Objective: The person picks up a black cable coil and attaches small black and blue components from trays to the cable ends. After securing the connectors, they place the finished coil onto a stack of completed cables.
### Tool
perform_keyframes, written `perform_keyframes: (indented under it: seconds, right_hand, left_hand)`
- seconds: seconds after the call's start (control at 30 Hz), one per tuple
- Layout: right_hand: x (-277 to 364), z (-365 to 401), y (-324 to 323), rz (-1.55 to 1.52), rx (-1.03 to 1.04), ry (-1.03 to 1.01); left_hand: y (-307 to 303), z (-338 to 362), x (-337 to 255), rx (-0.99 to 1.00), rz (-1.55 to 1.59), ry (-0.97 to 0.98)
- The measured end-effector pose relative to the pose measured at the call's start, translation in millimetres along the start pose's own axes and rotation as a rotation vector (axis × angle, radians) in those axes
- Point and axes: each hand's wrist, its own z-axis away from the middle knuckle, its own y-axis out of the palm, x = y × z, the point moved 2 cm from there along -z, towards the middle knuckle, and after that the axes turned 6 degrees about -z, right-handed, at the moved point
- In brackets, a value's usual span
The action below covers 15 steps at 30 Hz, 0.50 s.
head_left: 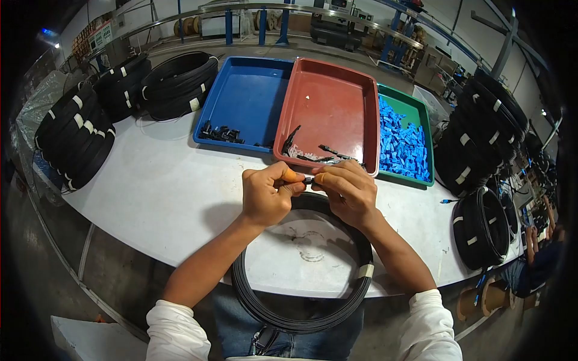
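My left hand (269,194) and my right hand (348,191) meet above the table, just in front of the red tray. Both are closed, pinching a small black connector (308,180) between thumbs and fingers; most of it is hidden by the fingertips. Orange coverings wrap a finger on each hand. Below my forearms lies a coil of black cable (301,325), partly overhanging the front edge of the table, with a pale tape band (365,271) on its right side. Whether the connector is joined to this cable is hidden.
A blue tray (241,90) holds black pieces (221,133). The red tray (331,96) has dark parts along its near edge. A green tray (426,120) holds blue pieces (400,144). Taped cable coils (78,135) stand left, more coils (481,228) right. A person (533,265) is far right.
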Motion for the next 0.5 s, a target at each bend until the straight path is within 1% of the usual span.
perform_keyframes:
  seconds: [0.03,0.07,0.1,0.13,0.2,0.23,0.27,0.3,0.33,0.37,0.4,0.43,0.5]
  right_hand:
    - [0.5,-0.6,0.3,0.034,0.013,-0.049]
    - [-3.2,3.4,2.5,0.029,0.008,-0.077]
    - [-2.1,3.4,2.4,0.028,0.008,-0.077]
    - [-0.3,3.7,2.3,0.03,0.047,-0.044]
    - [4.5,7.9,3.4,0.035,0.086,-0.009]
    - [4.0,11.4,6.2,-0.173,0.038,0.255]
    - [2.1,15.3,9.6,-0.383,-0.014,0.519]
    - [2.7,14.4,8.7,-0.387,-0.017,0.522]
    - [-0.3,13.3,6.8,-0.605,0.01,0.709]
    - [-3.8,14.5,4.2,-0.821,0.04,0.897]
    - [-9.8,17.1,0.5,-0.966,0.109,0.996]
    - [-12.1,15.7,-2.0,-0.962,0.113,0.998]
    - [-13.1,13.0,-3.2,-0.966,0.16,0.976]
  left_hand:
    - [0.3,-0.3,-0.3,0.0,0.0,-0.001]
    - [1.4,-0.5,0.5,0.031,0.092,-0.092]
    - [2.4,-0.4,2.0,0.061,0.183,-0.183]
    - [2.2,0.9,3.9,0.061,0.184,-0.185]
    - [-0.6,3.4,-5.8,-0.047,-0.309,0.369]
    - [-3.0,1.1,-9.5,-0.045,-0.309,0.368]
    - [-6.1,0.9,-19.7,-0.046,-0.435,0.654]
    - [-7.5,2.2,-27.7,-0.046,-0.558,0.94]
    - [-7.0,2.9,-26.4,-0.053,-0.584,1.016]
    - [-7.2,3.4,-26.4,-0.052,-0.583,1.014]
    - [-6.2,4.4,-26.9,-0.024,-0.585,1.053]
    - [-4.9,5.3,-27.6,0.003,-0.587,1.092]
    - [-3.3,5.0,-22.6,-0.007,-0.563,1.067]
